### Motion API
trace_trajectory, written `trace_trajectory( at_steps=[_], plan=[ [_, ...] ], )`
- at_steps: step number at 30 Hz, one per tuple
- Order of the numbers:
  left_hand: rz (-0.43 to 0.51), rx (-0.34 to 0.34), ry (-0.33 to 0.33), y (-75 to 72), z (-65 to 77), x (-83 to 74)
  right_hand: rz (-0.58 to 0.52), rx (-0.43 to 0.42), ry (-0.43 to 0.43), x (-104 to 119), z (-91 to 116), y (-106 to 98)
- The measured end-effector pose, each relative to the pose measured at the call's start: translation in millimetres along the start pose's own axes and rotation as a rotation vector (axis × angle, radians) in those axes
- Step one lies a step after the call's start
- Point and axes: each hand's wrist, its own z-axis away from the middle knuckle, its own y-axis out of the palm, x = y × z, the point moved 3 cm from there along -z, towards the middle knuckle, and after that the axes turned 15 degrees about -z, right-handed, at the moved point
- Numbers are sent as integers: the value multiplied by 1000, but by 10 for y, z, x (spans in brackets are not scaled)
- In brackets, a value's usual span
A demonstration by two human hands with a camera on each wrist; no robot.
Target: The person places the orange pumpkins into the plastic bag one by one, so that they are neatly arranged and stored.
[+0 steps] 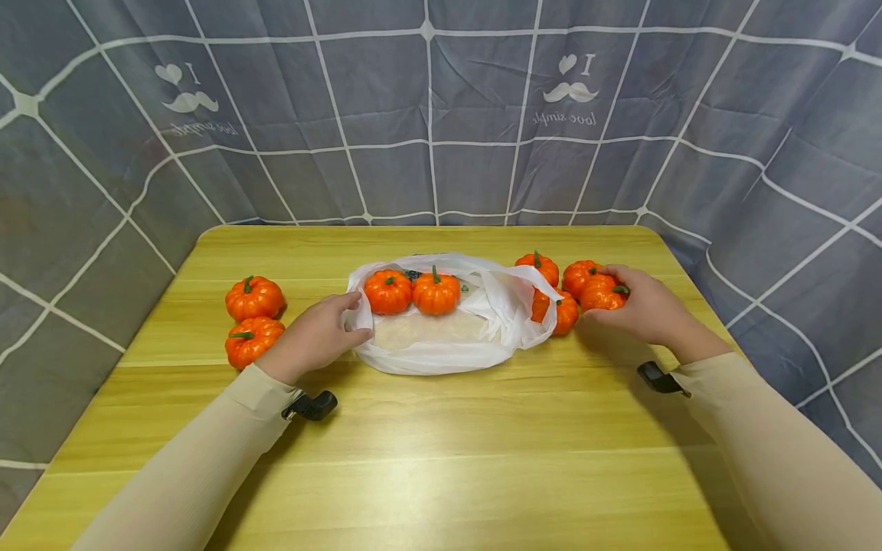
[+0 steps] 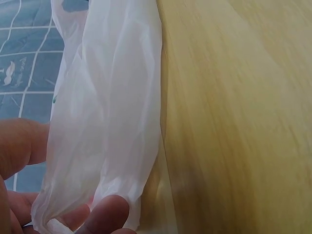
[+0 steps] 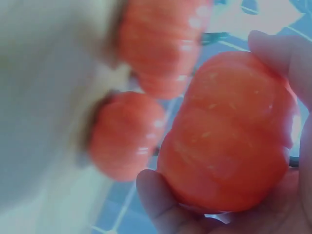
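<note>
The right hand point(image 1: 641, 306) has a pumpkin point(image 1: 601, 294), with the thumb on one side and fingers on the other, spread about as wide as the pumpkin. The pumpkin is at the right of the table point(image 1: 427, 467), just beside some other pumpkins point(image 1: 537, 266). I can't tell if it is off the wood. Near them is a white bag point(image 1: 441, 360), lying in the middle with its mouth open. Two pumpkins sit inside it, side by side: the left one point(image 1: 388, 293) and the right one point(image 1: 436, 295). The left hand point(image 1: 318, 337) pinches the bag's left edge, thumb and fingers nearly closed. Two more pumpkins point(image 1: 256, 342) are left of that hand. A gray curtain point(image 1: 386, 99) with white lines hangs behind.
</note>
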Motion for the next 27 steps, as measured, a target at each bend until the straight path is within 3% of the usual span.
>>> trace_trajectory(
  at_steps=[8, 14, 19, 27],
  plan=[
    [-12, 0, 6, -10, 1, -24, -78, -94, -32, 454, -49, -129],
    [-12, -2, 8, -9, -2, -19, -115, -108, -90, 825, -92, -105],
    [-10, 3, 5, -11, -5, -16, -166, -57, -117, 1116, -156, 44],
    [1, 4, 9, 1, -16, -19, -153, 98, -214, 1364, -285, 506]
  ],
)
